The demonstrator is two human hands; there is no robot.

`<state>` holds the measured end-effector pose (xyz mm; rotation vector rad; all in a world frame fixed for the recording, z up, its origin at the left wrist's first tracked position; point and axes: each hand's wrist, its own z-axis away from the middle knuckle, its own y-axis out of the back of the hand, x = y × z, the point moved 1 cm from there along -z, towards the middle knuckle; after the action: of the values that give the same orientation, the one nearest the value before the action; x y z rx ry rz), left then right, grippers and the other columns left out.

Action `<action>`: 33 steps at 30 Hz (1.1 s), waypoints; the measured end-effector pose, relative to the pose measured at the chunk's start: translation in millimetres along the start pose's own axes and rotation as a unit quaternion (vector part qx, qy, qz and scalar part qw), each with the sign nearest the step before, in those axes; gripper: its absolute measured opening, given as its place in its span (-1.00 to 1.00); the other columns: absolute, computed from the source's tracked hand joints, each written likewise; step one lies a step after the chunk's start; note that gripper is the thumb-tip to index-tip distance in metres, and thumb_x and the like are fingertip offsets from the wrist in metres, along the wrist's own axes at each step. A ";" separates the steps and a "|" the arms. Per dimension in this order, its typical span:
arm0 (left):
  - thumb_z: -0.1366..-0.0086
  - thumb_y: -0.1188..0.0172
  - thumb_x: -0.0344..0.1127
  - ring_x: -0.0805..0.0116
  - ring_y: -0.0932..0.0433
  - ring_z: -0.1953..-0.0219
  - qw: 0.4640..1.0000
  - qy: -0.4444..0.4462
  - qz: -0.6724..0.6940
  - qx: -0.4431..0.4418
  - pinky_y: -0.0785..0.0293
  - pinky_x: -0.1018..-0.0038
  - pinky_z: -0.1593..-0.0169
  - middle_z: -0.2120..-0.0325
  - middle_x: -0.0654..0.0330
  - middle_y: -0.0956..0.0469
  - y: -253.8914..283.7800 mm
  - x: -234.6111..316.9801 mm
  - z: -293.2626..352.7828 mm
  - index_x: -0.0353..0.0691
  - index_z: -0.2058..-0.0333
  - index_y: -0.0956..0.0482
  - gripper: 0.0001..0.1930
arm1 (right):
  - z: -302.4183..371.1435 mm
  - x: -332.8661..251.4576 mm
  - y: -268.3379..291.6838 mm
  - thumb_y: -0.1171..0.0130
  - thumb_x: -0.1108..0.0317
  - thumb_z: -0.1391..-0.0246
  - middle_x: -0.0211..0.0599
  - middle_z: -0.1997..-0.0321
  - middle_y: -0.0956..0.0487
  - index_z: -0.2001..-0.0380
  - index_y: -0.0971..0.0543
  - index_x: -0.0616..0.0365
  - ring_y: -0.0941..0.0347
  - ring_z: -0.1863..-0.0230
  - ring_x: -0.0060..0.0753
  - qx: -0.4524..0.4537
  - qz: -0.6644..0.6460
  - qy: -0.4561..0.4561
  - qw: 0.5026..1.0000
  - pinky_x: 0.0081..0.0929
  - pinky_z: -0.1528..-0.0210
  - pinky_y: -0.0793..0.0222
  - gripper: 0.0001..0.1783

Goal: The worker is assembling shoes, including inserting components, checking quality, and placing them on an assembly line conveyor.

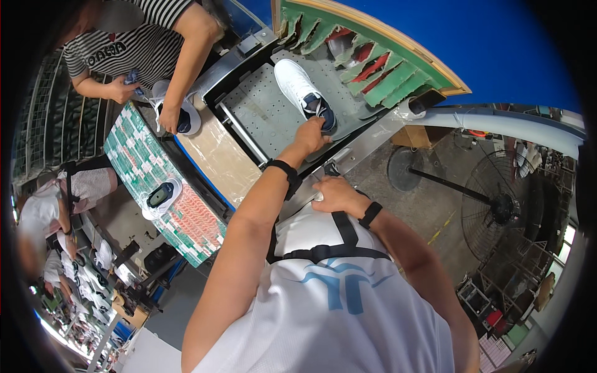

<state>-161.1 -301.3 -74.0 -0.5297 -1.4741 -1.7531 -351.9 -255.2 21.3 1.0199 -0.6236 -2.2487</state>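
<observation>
A white sneaker (293, 82) with a dark navy lining and heel lies on the perforated grey conveyor (249, 118), its toe pointing away from me. My left hand (311, 135) is closed around its heel end. Lower and to the right, my right hand (339, 195) rests by the conveyor's metal side rail, close to my waist. Its fingers are curled, with a small whitish bit showing at the fingertips; what this is I cannot make out.
Torn green and red flaps (373, 68) hang across a tunnel opening at the conveyor's far right. At the left, a co-worker handles another sneaker (189, 118) beside a taped table (140, 143); one more sneaker (161, 198) lies on it. A large fan (497, 208) stands right.
</observation>
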 end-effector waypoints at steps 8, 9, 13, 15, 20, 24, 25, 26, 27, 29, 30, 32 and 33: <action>-0.39 -0.48 -0.08 0.46 -0.70 0.31 0.849 0.135 0.500 0.102 -0.67 0.48 0.24 0.24 0.23 -0.73 143.9 13.8 158.5 -0.31 0.07 -0.73 -0.62 | 1.8 3.7 -10.8 -0.29 -0.15 -0.06 0.25 -0.03 -0.66 -0.02 -0.71 0.24 -0.60 -0.13 0.27 0.011 -0.074 0.007 0.997 0.03 -0.24 -0.49 -0.32; -0.44 -0.44 -0.08 0.58 -0.65 0.36 0.804 0.158 0.557 0.137 -0.66 0.56 0.30 0.30 0.29 -0.70 166.9 22.5 195.5 -0.30 0.08 -0.72 -0.64 | -1.5 1.9 -17.6 -0.30 -0.17 -0.05 0.25 -0.03 -0.66 -0.03 -0.71 0.23 -0.60 -0.12 0.27 -0.007 -0.060 0.021 0.998 0.02 -0.23 -0.50 -0.30; -0.37 -0.52 -0.03 0.64 -0.48 0.63 0.774 0.195 0.564 0.213 -0.55 0.59 0.53 0.45 0.32 -0.65 206.7 13.7 321.7 -0.31 0.11 -0.71 -0.59 | -12.1 -15.4 -19.4 -0.37 -0.13 0.01 0.24 -0.01 -0.68 -0.03 -0.74 0.21 -0.63 -0.09 0.25 -0.034 -0.047 0.038 0.998 0.05 -0.21 -0.52 -0.31; -0.32 -0.56 -0.09 0.63 -0.50 0.64 0.785 0.250 0.509 0.248 -0.46 0.61 0.60 0.51 0.31 -0.65 213.2 16.3 373.8 -0.32 0.19 -0.75 -0.63 | -17.7 -31.3 -17.3 -0.38 -0.08 0.04 0.23 0.01 -0.69 -0.02 -0.75 0.23 -0.63 -0.10 0.23 -0.028 -0.042 0.018 0.999 0.02 -0.21 -0.53 -0.33; -0.30 -0.53 -0.22 0.57 -0.59 0.57 0.799 0.372 0.316 0.351 -0.49 0.55 0.53 0.49 0.25 -0.71 202.9 -17.1 468.4 -0.33 0.21 -0.81 -0.74 | -34.5 -55.9 -36.2 -0.35 -0.06 0.01 0.18 -0.05 -0.69 -0.01 -0.75 0.25 -0.63 -0.10 0.24 -0.027 0.014 0.051 0.998 -0.02 -0.21 -0.54 -0.35; -0.26 -0.52 -0.09 0.22 -0.76 0.44 0.786 0.449 0.153 0.396 -0.61 0.24 0.30 0.48 0.02 -0.76 195.6 -87.7 495.6 -0.29 0.23 -0.82 -0.66 | -36.5 -82.7 -46.8 -0.36 -0.07 -0.01 0.15 -0.01 -0.69 0.01 -0.76 0.23 -0.64 -0.08 0.21 -0.019 0.036 0.063 0.997 -0.03 -0.20 -0.55 -0.37; -0.25 -0.52 -0.10 0.09 -0.78 0.34 0.799 0.455 0.086 0.385 -0.62 0.20 0.22 0.44 0.02 -0.77 189.0 -121.0 499.3 -0.29 0.21 -0.81 -0.65 | -36.6 -89.1 -49.5 -0.36 -0.08 -0.01 0.14 0.00 -0.69 0.02 -0.76 0.22 -0.64 -0.08 0.20 -0.024 0.032 0.068 0.997 -0.03 -0.19 -0.55 -0.37; -0.25 -0.52 -0.08 0.06 -0.78 0.28 0.801 0.453 0.069 0.385 -0.62 0.19 0.17 0.35 -0.02 -0.78 183.3 -152.5 497.1 -0.30 0.12 -0.79 -0.60 | -35.4 -92.7 -53.3 -0.36 -0.08 -0.02 0.12 0.03 -0.69 0.07 -0.78 0.21 -0.65 -0.04 0.21 -0.012 0.033 0.069 0.997 -0.02 -0.16 -0.56 -0.41; -0.25 -0.51 -0.07 0.02 -0.78 0.23 0.803 0.451 0.050 0.385 -0.62 0.17 0.12 0.26 -0.07 -0.79 176.1 -182.4 490.0 -0.31 0.04 -0.76 -0.55 | -35.5 -92.1 -56.3 -0.36 -0.08 -0.02 0.12 0.03 -0.69 0.07 -0.78 0.21 -0.65 -0.04 0.21 -0.007 0.038 0.063 0.997 -0.02 -0.16 -0.56 -0.41; -0.30 -0.48 -0.13 0.10 -0.78 0.12 0.814 0.339 0.036 0.469 -0.66 0.28 0.03 0.13 -0.07 -0.78 151.5 -236.8 467.7 -0.32 -0.16 -0.66 -0.46 | -33.1 -90.7 -61.4 -0.37 -0.10 -0.01 0.12 0.06 -0.68 0.09 -0.78 0.18 -0.64 0.00 0.24 0.021 0.058 0.094 0.994 -0.01 -0.13 -0.56 -0.42; -0.30 -0.49 -0.10 -0.01 -0.72 -0.08 0.840 0.370 0.148 0.369 -0.61 0.27 -0.15 -0.06 -0.16 -0.71 141.9 -261.1 461.5 -0.38 -0.31 -0.53 -0.29 | -30.2 -91.4 -62.7 -0.37 -0.10 -0.01 0.12 0.06 -0.68 0.09 -0.78 0.18 -0.64 0.00 0.24 0.021 0.063 0.094 0.993 -0.01 -0.13 -0.56 -0.42; -0.25 -0.51 -0.05 -0.10 -0.58 -0.29 0.849 0.414 0.141 0.297 -0.46 0.21 -0.36 -0.20 -0.23 -0.61 119.3 -275.0 448.7 -0.46 -0.38 -0.40 -0.13 | -27.8 -95.9 -59.2 -0.38 -0.11 -0.04 0.12 0.08 -0.67 0.10 -0.77 0.15 -0.63 0.01 0.26 0.014 0.051 0.072 0.996 0.01 -0.12 -0.56 -0.44; -0.23 -0.51 -0.03 -0.13 -0.51 -0.37 0.849 0.426 0.111 0.294 -0.40 0.18 -0.42 -0.26 -0.26 -0.56 106.1 -276.2 443.6 -0.46 -0.41 -0.36 -0.09 | -27.2 -95.4 -58.2 -0.38 -0.11 -0.04 0.12 0.08 -0.67 0.10 -0.77 0.15 -0.63 0.01 0.26 0.014 0.059 0.077 0.995 0.01 -0.12 -0.56 -0.44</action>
<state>20.3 199.4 -100.4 0.3674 -1.1240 -1.0194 -297.9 -153.7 17.6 1.1280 -0.6317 -2.0424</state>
